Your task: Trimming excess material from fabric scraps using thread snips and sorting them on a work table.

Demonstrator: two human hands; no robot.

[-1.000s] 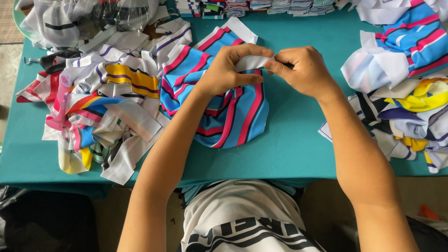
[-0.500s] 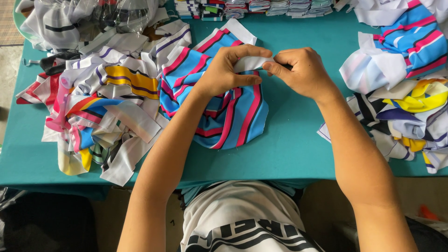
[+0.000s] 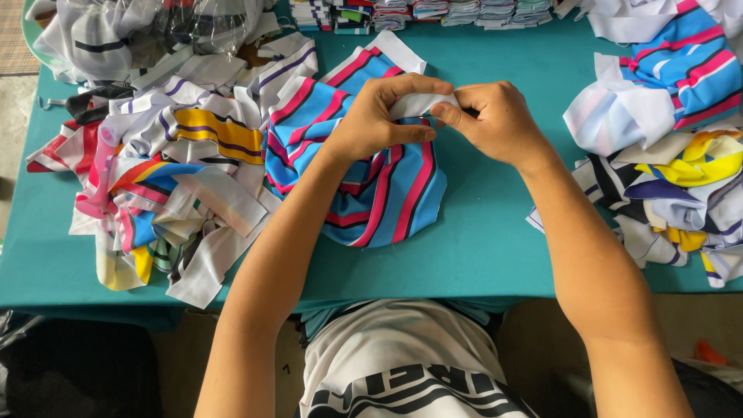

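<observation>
Both hands meet mid-table over the teal table (image 3: 495, 248). Left hand (image 3: 379, 116) and right hand (image 3: 495, 120) each pinch the white strip (image 3: 422, 103) at the top edge of a blue, pink and black striped cloth (image 3: 387, 193); fingers closed on it, thumbs on top. The cloth lies flat under the hands, touching the mixed pile of fabric pieces (image 3: 162, 170) on the left. Another fabric pile (image 3: 665, 155) sits well apart on the right. Folded stacks (image 3: 418, 11) line the far edge.

fabric piece (image 3: 387, 186) mid-table (image 3: 480, 248), cloth heaps left (image 3: 162, 186) and right (image 3: 673, 155), folded stacks (image 3: 433, 11) behind
</observation>
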